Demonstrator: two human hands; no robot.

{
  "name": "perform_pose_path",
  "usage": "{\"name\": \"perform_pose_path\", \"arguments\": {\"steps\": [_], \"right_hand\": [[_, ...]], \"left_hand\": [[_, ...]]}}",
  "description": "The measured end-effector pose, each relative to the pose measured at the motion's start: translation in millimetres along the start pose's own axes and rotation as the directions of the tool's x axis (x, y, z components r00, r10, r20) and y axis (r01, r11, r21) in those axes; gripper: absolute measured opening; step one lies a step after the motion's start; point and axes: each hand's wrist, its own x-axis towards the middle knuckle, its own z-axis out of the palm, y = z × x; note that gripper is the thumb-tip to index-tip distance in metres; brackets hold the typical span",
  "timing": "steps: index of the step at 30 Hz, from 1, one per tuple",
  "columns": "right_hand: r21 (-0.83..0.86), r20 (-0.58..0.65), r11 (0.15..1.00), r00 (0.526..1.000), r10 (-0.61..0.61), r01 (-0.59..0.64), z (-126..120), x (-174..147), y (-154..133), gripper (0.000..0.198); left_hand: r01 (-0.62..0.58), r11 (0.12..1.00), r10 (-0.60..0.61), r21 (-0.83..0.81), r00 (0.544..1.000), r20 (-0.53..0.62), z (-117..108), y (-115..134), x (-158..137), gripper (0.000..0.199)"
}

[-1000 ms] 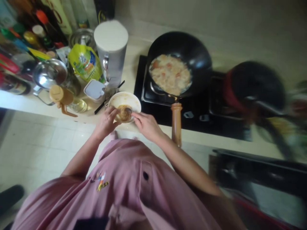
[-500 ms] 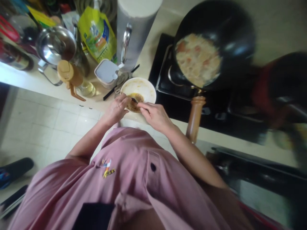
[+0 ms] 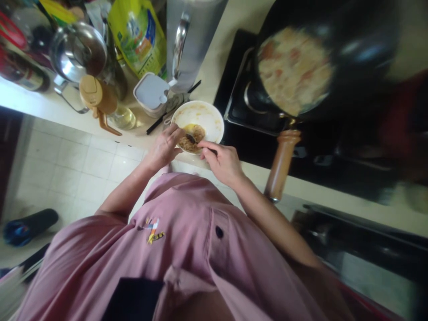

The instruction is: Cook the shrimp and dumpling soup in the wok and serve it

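Observation:
A white bowl sits at the counter's front edge, with a brown minced mixture and some yellow liquid, like egg, in its near left part. My left hand grips the bowl's left rim, fingers over the edge and thumb low on the outside. In my right hand is a spoon, pinched by its handle; its dark-looking bowl end rests in the mixture. Most of the handle is hidden by my fingers.
Right of the bowl, a black wok holding pale food with orange pieces stands on the stove; its wooden handle juts over the counter edge. To the left are a lidded tub, an oil bottle, a steel pot and a grey pitcher.
The spoon has shifted slightly within the mixture, and my right hand sits a little further right. The view has tilted, so the wok and stove appear further right. Both grips stay the same.

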Motion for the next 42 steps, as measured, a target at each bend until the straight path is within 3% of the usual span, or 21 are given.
{"name": "perform_pose_path", "arguments": {"steps": [3,6,9,12,15,19,22,24,26,28,30,31,33,35,38,40,42], "right_hand": [[0.32,-0.066,0.931,0.977,0.205,-0.174,6.2,-0.5,-1.8,0.024],[0.649,-0.059,0.692,0.886,0.46,-0.316,12.1,5.7,-1.0,0.018],[0.815,0.042,0.427,0.775,0.631,-0.392,14.0,13.1,1.7,0.013],[0.863,0.138,0.266,0.706,0.695,-0.43,12.7,16.5,7.6,0.009],[0.876,0.181,0.226,0.726,0.664,-0.426,8.0,15.4,15.0,0.008],[0.898,0.172,0.232,0.784,0.596,-0.373,-5.8,11.5,16.4,0.01],[0.912,0.071,0.291,0.811,0.581,-0.289,-16.3,7.2,6.4,0.013],[0.89,-0.048,0.404,0.84,0.541,-0.209,-19.4,2.4,-3.9,0.016],[0.806,-0.164,0.575,0.881,0.445,-0.14,-18.6,-3.5,-14.1,0.019],[0.616,-0.241,0.785,0.934,0.262,-0.062,-16.3,-8.9,-22.2,0.021],[0.302,-0.249,0.948,0.968,-0.022,0.099,-15.8,-13.1,-28.1,0.021],[0.133,-0.22,0.971,0.961,-0.167,0.199,-17.0,-14.9,-30.6,0.021],[-0.128,-0.167,0.927,0.914,-0.371,0.353,-23.0,-18.1,-35.2,0.022],[-0.255,-0.199,0.882,0.871,-0.45,0.397,-32.6,-21.4,-39.3,0.024],[-0.267,-0.337,0.868,0.803,-0.492,0.42,-47.6,-26.9,-42.3,0.025],[-0.224,-0.395,0.868,0.773,-0.497,0.444,-53.9,-30.7,-41.7,0.026],[-0.18,-0.42,0.876,0.77,-0.48,0.448,-56.0,-34.2,-39.5,0.027]], "left_hand": [[0.011,1.0,-0.011,-0.015,1.0,-0.008,1.8,-1.2,-0.8,0.026],[0.011,0.999,-0.012,-0.047,1.0,-0.02,4.5,-3.4,-1.4,0.03],[0.01,0.993,-0.015,-0.117,0.999,-0.038,2.8,-4.7,-2.4,0.036],[0.053,0.979,-0.075,-0.199,0.992,-0.104,-8.3,-3.9,-2.9,0.046],[0.119,0.975,-0.151,-0.187,0.975,-0.164,-22.8,-2.7,-0.6,0.049],[0.142,0.978,-0.162,-0.153,0.979,-0.122,-26.2,-6.2,10.7,0.054],[0.126,0.963,-0.148,-0.239,0.986,-0.078,-16.6,-11.9,25.2,0.068],[0.123,0.925,-0.142,-0.36,0.99,-0.026,-9.5,-14.1,35.7,0.077],[0.128,0.863,-0.136,-0.489,0.991,0.019,-4.1,-14.1,44.7,0.08],[0.135,0.812,-0.141,-0.568,0.989,0.033,0.0,-12.3,50.5,0.074],[0.164,0.76,-0.164,-0.629,0.985,0.059,3.4,-9.3,52.9,0.066],[0.193,0.714,-0.18,-0.673,0.979,0.09,4.9,-7.4,53.1,0.062],[0.275,0.556,-0.213,-0.784,0.959,0.185,7.0,-3.1,52.8,0.051],[0.349,0.346,-0.248,-0.871,0.929,0.274,6.8,0.8,53.1,0.045],[0.404,0.094,-0.315,-0.91,0.879,0.357,2.5,3.8,56.1,0.047],[0.428,0.026,-0.364,-0.904,0.846,0.39,-0.7,3.6,59.0,0.049],[0.451,0.068,-0.417,-0.89,0.823,0.386,-2.5,2.6,61.5,0.05]]}}
